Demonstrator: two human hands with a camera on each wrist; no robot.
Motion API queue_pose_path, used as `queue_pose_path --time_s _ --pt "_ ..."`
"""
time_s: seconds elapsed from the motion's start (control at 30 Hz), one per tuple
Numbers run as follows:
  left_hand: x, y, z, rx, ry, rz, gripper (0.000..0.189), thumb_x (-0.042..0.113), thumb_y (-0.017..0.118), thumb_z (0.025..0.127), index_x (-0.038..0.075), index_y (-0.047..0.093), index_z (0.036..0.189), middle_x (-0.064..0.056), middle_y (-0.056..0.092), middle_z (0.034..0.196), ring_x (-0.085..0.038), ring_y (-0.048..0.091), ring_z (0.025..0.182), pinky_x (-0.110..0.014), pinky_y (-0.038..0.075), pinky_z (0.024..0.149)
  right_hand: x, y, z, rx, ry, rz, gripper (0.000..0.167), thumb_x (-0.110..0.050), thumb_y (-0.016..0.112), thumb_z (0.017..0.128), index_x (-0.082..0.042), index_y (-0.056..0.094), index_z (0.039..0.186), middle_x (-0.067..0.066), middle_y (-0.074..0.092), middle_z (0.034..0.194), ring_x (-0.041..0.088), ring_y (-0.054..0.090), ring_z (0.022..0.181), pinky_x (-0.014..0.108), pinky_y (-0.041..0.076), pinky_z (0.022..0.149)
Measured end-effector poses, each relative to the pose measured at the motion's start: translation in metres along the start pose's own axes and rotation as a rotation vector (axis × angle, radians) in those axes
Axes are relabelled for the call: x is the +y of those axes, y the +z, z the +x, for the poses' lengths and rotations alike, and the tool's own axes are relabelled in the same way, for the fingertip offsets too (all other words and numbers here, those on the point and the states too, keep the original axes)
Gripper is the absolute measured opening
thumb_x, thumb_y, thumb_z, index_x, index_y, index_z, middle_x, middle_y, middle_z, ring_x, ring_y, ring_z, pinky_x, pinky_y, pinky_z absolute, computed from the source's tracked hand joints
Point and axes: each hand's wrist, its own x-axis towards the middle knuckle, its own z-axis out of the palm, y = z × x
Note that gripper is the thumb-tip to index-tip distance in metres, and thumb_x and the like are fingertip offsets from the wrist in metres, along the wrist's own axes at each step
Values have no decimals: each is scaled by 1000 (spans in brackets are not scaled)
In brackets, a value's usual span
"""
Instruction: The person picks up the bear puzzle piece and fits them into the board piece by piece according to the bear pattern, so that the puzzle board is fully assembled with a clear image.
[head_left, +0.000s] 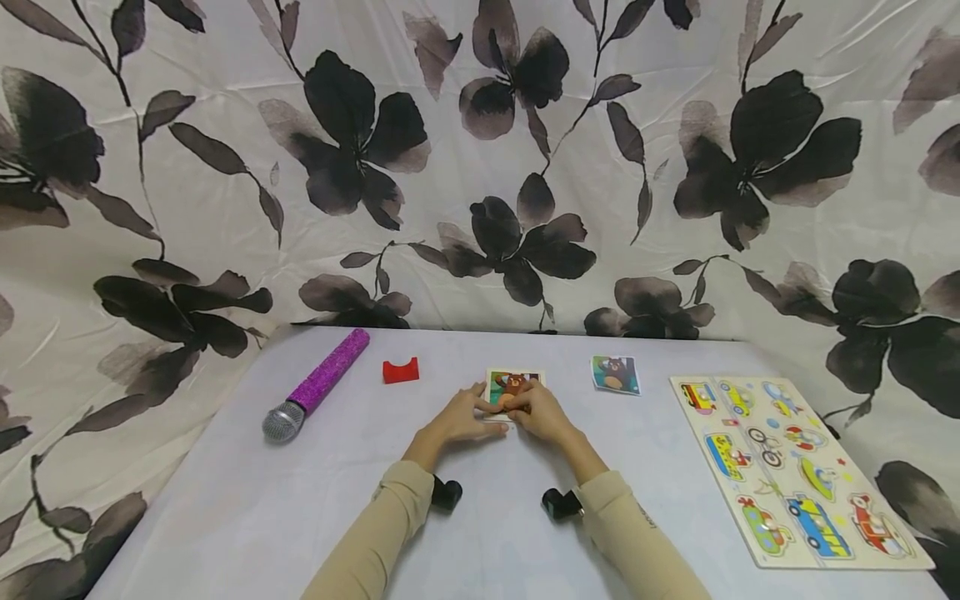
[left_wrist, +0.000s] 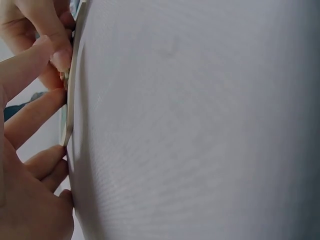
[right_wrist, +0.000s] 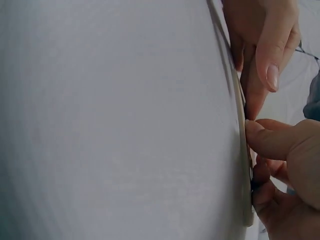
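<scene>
A small bear picture puzzle board (head_left: 495, 384) lies mid-table, partly covered by both hands. My left hand (head_left: 456, 418) reaches over its left side, fairly straight fingers touching it; the left wrist view shows these fingertips (left_wrist: 59, 100) against the thin board edge (left_wrist: 70, 107). From the right, my right hand (head_left: 546, 414) bends over the lower part of the picture. Its thumb and fingers pinch a small puzzle piece (left_wrist: 65, 78) at the board's surface, mostly hidden. In the right wrist view the right thumb (right_wrist: 260, 134) rests close to the board's edge.
A matching bear picture card (head_left: 616, 375) lies to the right. Further right is a wooden vehicle puzzle board (head_left: 795, 467). On the left are a red notched block (head_left: 401, 371) and a glittery purple microphone (head_left: 322, 383). Behind the table (head_left: 225, 533) hangs a floral cloth (head_left: 465, 283).
</scene>
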Motion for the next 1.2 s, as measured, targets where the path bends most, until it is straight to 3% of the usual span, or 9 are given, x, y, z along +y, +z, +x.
queue_pose_path --time_s 0.1,0.23,0.47,0.6,0.73,0.97,1.2 --pt "0 0 0 1 -13 -7 50 39 73 78 7 68 116 -25 34 146 -41 27 137 -55 21 111 -2 -1 1 -4 -33 -33 17 -3 71 80 2 74 96 10 58 93 21 55 82 36 48 74" --pt "0 1 0 14 -15 -12 46 34 73 79 7 68 115 -23 35 146 -42 27 136 -54 22 111 -5 -5 3 -73 -60 -100 16 -4 70 82 2 73 97 10 58 94 22 56 83 38 50 74" --pt "1 0 1 73 72 34 25 12 70 83 3 72 106 -29 44 137 -42 37 132 -53 27 109 -10 -11 6 -166 -55 -156 19 0 65 85 1 72 102 12 56 97 23 56 84 39 51 76" --pt "2 2 0 97 69 47 22 9 70 82 2 73 103 -29 47 135 -41 40 130 -53 31 107 -9 -10 4 -145 -41 -162 24 0 66 84 2 70 108 17 60 104 29 60 91 43 51 82" --pt "1 6 -2 107 45 26 28 10 70 82 1 70 109 -27 48 135 -40 40 130 -53 31 106 -1 -7 3 -90 15 -93 30 -2 69 82 2 68 111 18 66 110 34 61 103 47 48 91" --pt "0 6 0 111 29 35 37 14 71 82 2 66 117 -24 49 135 -41 41 128 -53 32 105 10 -7 2 -48 -91 -20 9 -1 69 81 4 74 87 12 60 93 24 56 86 35 50 76" --pt "-1 4 1 118 33 27 37 14 72 82 0 66 116 -25 50 134 -41 43 127 -53 34 105 8 -13 4 -82 -135 -78 15 7 64 80 2 75 89 10 64 84 24 57 80 34 49 74"
